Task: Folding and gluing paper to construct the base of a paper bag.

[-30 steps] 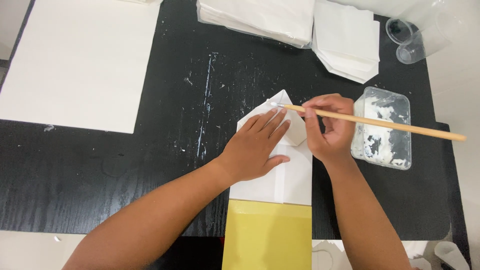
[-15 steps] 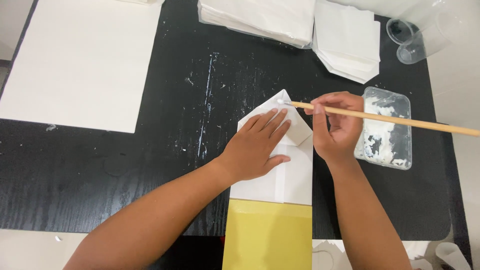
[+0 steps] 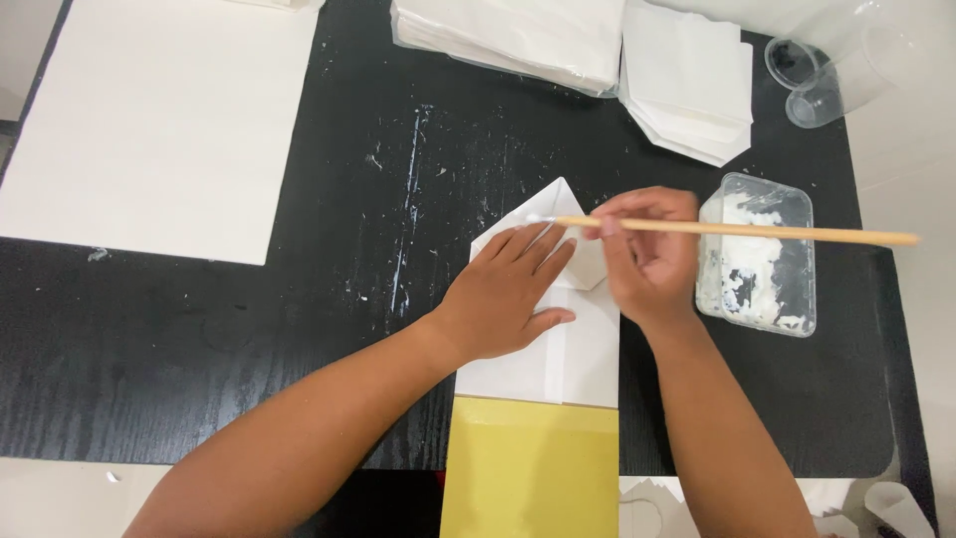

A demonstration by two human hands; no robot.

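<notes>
A folded white paper piece (image 3: 583,339) with a pointed top lies on the black table (image 3: 249,329); its lower end is yellow (image 3: 528,468). My left hand (image 3: 508,289) lies flat on the white paper, fingers spread. My right hand (image 3: 647,254) grips a thin wooden stick (image 3: 757,231) that lies level, its white-coated tip over the paper's folded point, just above my left fingertips. Beside my right hand sits a clear plastic tray of white paste (image 3: 757,254).
A large white sheet (image 3: 159,120) covers the table's left part. Stacks of white folded paper (image 3: 518,35) (image 3: 692,85) lie at the back. A clear plastic cup (image 3: 827,70) lies on its side at the back right. White smears mark the table centre.
My right hand has slid the stick leftward, so its tip now reaches farther across the paper's folded point. My left hand has stayed pressed on the paper.
</notes>
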